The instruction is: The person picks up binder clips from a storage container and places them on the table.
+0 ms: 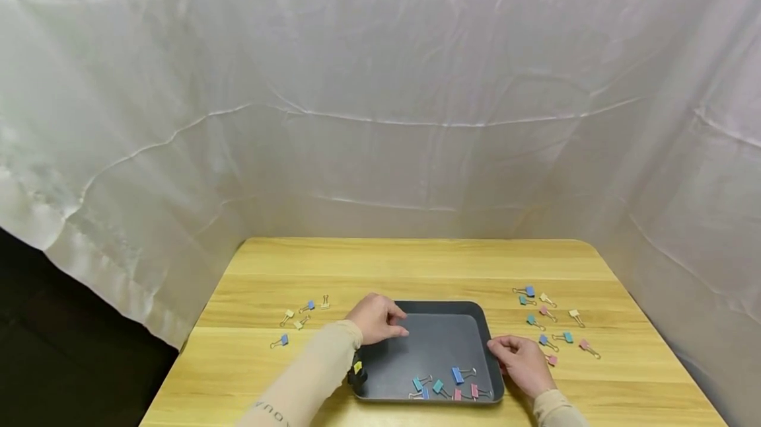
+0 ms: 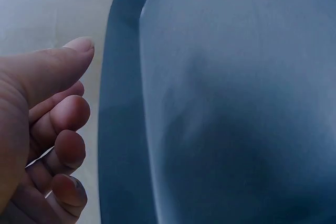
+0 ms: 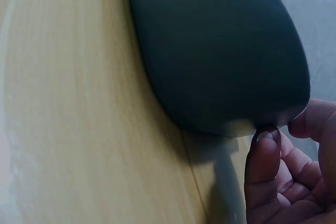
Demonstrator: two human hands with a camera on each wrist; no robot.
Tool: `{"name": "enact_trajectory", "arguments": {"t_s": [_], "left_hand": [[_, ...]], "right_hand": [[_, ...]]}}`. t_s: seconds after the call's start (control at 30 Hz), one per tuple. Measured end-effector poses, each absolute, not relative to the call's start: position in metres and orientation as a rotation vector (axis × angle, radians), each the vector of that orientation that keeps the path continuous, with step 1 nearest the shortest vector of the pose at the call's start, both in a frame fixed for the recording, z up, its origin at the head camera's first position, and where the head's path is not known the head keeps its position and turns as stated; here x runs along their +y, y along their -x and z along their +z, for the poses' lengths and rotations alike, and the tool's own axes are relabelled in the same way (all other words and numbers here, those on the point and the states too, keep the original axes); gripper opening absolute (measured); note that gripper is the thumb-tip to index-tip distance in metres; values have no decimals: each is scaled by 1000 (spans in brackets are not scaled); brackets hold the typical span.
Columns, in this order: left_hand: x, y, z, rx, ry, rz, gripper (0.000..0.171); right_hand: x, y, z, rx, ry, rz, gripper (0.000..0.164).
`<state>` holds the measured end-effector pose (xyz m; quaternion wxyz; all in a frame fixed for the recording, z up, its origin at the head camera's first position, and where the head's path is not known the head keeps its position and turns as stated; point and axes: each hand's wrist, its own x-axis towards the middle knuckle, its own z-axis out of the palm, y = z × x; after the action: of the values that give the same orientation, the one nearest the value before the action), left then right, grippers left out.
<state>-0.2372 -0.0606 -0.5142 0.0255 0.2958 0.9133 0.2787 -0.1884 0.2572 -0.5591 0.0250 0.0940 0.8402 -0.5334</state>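
Observation:
A dark grey rectangular tray lies in front of me near the table's front edge. Along its near right part rest several binder clips, among them a blue binder clip, a teal binder clip and a pink binder clip. My right hand pinches the tray's right rim between thumb and fingers, as the right wrist view also shows from below the rim. By the tray's left rim, my left hand has thumb and fingers apart, loosely bent. Nothing is between them in the left wrist view.
On the wooden table, several blue and yellow binder clips lie scattered left of the tray. To its right is a larger spread of blue, teal, pink and yellow binder clips. A pale curtain hangs behind and beside the table.

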Motion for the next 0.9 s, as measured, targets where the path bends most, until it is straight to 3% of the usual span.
{"name": "enact_trajectory", "arguments": {"t_s": [0.6,0.9], "left_hand": [[24,237,-528,2717,-1182,434,26],[43,234,-530,2683,-1200,226,24]], "right_hand": [[258,189,-559,2598,-317,-1635,22],[257,191,-560,2607,-316,-1631,22]]}}
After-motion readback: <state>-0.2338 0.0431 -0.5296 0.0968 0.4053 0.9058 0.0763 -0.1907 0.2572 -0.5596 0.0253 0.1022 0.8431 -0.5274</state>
